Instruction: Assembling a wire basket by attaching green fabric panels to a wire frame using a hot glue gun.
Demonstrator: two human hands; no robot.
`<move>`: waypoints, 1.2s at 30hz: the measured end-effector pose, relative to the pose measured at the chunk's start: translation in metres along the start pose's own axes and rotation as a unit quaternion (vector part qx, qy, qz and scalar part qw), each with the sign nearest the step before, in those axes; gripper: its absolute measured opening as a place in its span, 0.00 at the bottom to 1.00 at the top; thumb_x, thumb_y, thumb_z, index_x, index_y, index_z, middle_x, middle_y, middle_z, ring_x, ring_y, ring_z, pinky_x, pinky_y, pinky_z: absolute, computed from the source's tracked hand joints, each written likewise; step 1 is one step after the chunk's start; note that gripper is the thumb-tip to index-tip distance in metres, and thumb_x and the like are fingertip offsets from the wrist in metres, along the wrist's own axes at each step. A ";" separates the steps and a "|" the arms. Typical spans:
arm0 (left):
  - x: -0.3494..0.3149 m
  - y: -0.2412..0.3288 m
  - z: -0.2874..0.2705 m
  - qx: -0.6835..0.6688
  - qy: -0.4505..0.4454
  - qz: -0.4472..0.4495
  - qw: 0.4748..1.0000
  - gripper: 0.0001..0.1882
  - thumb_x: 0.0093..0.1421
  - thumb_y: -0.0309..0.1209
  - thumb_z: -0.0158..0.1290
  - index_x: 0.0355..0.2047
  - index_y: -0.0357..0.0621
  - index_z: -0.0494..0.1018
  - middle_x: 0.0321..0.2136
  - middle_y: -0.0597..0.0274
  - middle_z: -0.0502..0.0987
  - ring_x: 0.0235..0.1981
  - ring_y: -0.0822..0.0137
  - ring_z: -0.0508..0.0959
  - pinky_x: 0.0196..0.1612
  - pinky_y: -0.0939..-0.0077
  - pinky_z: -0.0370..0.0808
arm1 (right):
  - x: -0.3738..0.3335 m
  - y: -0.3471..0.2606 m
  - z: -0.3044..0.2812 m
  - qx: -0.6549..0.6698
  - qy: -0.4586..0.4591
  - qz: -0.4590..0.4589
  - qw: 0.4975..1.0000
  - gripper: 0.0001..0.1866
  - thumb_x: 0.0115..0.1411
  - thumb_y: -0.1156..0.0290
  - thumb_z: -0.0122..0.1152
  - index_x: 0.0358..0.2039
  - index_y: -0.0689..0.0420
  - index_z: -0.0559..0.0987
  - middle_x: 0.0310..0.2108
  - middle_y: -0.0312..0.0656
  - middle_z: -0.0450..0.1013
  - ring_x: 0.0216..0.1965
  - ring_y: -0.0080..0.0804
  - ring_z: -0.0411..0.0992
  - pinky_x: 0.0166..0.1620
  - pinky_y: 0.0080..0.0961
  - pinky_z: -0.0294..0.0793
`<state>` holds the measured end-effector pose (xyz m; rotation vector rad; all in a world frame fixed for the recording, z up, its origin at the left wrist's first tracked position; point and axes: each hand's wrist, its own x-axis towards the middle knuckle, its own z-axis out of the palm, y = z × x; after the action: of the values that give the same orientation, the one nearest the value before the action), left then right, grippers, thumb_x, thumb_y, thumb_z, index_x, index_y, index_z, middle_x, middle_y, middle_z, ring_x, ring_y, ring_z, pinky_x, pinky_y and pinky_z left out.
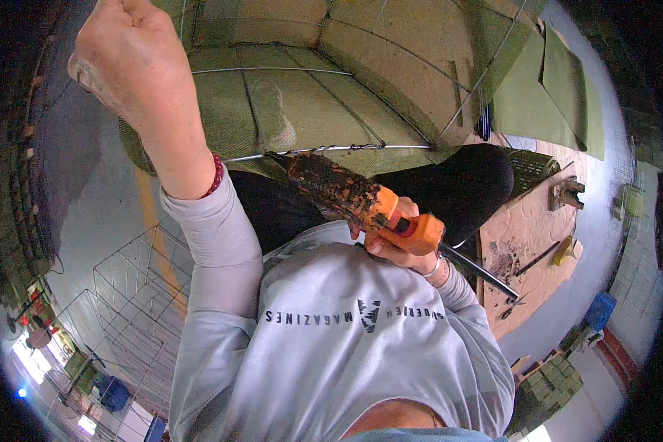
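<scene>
Orange body, dark gunk all over the barrel: that's the tool in the head view, sitting over the lap. Right hand has its fingers wrapped snugly round the grip. The tip is right by the near wire of the frame, can't tell if it's touching. Green mesh covers that frame. Left hand is up top left, fingers curled in but partly cropped, so can't tell if they've got anything.
</scene>
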<state>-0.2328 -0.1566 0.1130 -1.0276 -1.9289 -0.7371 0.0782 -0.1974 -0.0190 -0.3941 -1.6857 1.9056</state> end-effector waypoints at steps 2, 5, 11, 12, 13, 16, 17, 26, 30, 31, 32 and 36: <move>0.000 0.001 0.000 -0.028 0.008 -0.004 1.000 0.14 0.54 0.36 0.53 0.35 0.38 0.77 0.25 0.43 0.76 0.26 0.48 0.77 0.29 0.62 0.71 | 0.003 -0.007 -0.001 -0.011 -0.012 0.014 1.000 0.16 0.47 0.57 0.68 0.22 0.55 0.73 0.23 0.34 0.70 0.23 0.29 0.69 0.28 0.23 0.66; 0.002 -0.002 0.004 0.016 0.012 0.006 1.000 0.14 0.54 0.37 0.54 0.35 0.39 0.77 0.24 0.44 0.76 0.26 0.48 0.77 0.29 0.63 0.72 | -0.001 -0.007 0.003 0.050 0.039 0.038 0.997 0.15 0.47 0.60 0.67 0.22 0.55 0.73 0.23 0.34 0.70 0.24 0.29 0.68 0.28 0.23 0.66; 0.003 -0.003 0.004 0.012 0.006 0.019 1.000 0.15 0.54 0.38 0.54 0.34 0.39 0.78 0.25 0.44 0.76 0.26 0.49 0.77 0.29 0.62 0.73 | -0.017 -0.002 -0.007 0.055 0.043 0.060 0.996 0.13 0.49 0.63 0.66 0.24 0.56 0.73 0.23 0.34 0.70 0.24 0.28 0.68 0.29 0.22 0.66; 0.004 -0.002 0.003 0.011 0.006 0.020 1.000 0.15 0.54 0.38 0.54 0.34 0.39 0.78 0.25 0.44 0.76 0.26 0.49 0.77 0.29 0.62 0.73 | -0.019 -0.003 -0.008 0.056 0.044 0.060 0.996 0.13 0.49 0.63 0.66 0.24 0.56 0.73 0.23 0.34 0.70 0.24 0.28 0.68 0.29 0.22 0.66; 0.005 -0.001 0.004 0.009 0.005 0.019 1.000 0.15 0.54 0.38 0.54 0.34 0.39 0.78 0.25 0.44 0.76 0.26 0.49 0.77 0.29 0.62 0.73 | -0.020 -0.004 -0.009 0.058 0.040 0.068 0.995 0.12 0.49 0.63 0.66 0.24 0.56 0.73 0.23 0.35 0.70 0.25 0.28 0.68 0.29 0.22 0.66; 0.007 -0.004 0.009 0.019 0.009 0.027 0.999 0.15 0.54 0.38 0.54 0.34 0.39 0.78 0.25 0.44 0.76 0.27 0.49 0.78 0.30 0.62 0.73 | -0.028 0.002 -0.013 0.043 0.039 0.068 0.996 0.11 0.49 0.65 0.65 0.24 0.57 0.73 0.23 0.35 0.70 0.25 0.28 0.68 0.29 0.21 0.66; 0.008 -0.007 0.010 0.033 0.013 0.036 0.999 0.15 0.54 0.38 0.54 0.35 0.39 0.78 0.25 0.44 0.76 0.27 0.49 0.78 0.30 0.62 0.73 | -0.030 0.003 -0.013 0.026 0.041 0.060 0.997 0.11 0.50 0.65 0.65 0.24 0.57 0.73 0.23 0.35 0.70 0.24 0.28 0.68 0.30 0.21 0.66; 0.011 0.001 0.003 0.013 -0.036 -0.005 0.999 0.15 0.55 0.38 0.53 0.35 0.40 0.77 0.26 0.45 0.77 0.27 0.48 0.77 0.30 0.62 0.73 | -0.047 0.001 -0.020 0.100 0.098 0.102 0.985 0.14 0.52 0.67 0.64 0.33 0.60 0.71 0.28 0.38 0.70 0.29 0.25 0.67 0.32 0.22 0.67; 0.009 -0.011 0.013 0.028 0.028 0.048 0.998 0.15 0.55 0.39 0.52 0.35 0.42 0.78 0.26 0.45 0.77 0.27 0.48 0.77 0.29 0.61 0.72 | -0.052 0.002 -0.020 0.138 0.108 0.094 0.980 0.13 0.54 0.67 0.62 0.33 0.61 0.70 0.28 0.39 0.69 0.29 0.26 0.67 0.32 0.22 0.67; 0.007 0.000 0.009 0.001 0.021 0.020 1.000 0.15 0.55 0.40 0.52 0.34 0.42 0.78 0.26 0.46 0.77 0.27 0.48 0.77 0.30 0.61 0.72 | -0.052 0.000 -0.021 0.135 0.117 0.091 0.980 0.13 0.54 0.67 0.61 0.33 0.61 0.69 0.28 0.40 0.69 0.29 0.27 0.67 0.32 0.23 0.67; 0.005 0.006 0.006 -0.026 0.013 -0.010 1.000 0.15 0.56 0.40 0.51 0.34 0.43 0.78 0.26 0.46 0.77 0.27 0.48 0.77 0.30 0.60 0.72 | -0.052 -0.001 -0.021 0.131 0.126 0.087 0.979 0.13 0.55 0.67 0.61 0.34 0.61 0.69 0.28 0.40 0.68 0.29 0.27 0.66 0.32 0.23 0.67; 0.006 0.007 0.002 -0.023 0.037 0.036 0.998 0.11 0.55 0.31 0.51 0.32 0.36 0.77 0.23 0.41 0.75 0.23 0.48 0.76 0.26 0.63 0.70 | -0.058 -0.001 -0.022 0.153 0.155 0.104 0.970 0.15 0.54 0.67 0.61 0.35 0.61 0.69 0.28 0.41 0.68 0.29 0.28 0.66 0.32 0.24 0.67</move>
<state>-0.2298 -0.1493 0.1183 -1.0774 -1.8105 -0.7723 0.1372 -0.2139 -0.0297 -0.7246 -1.1649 2.0852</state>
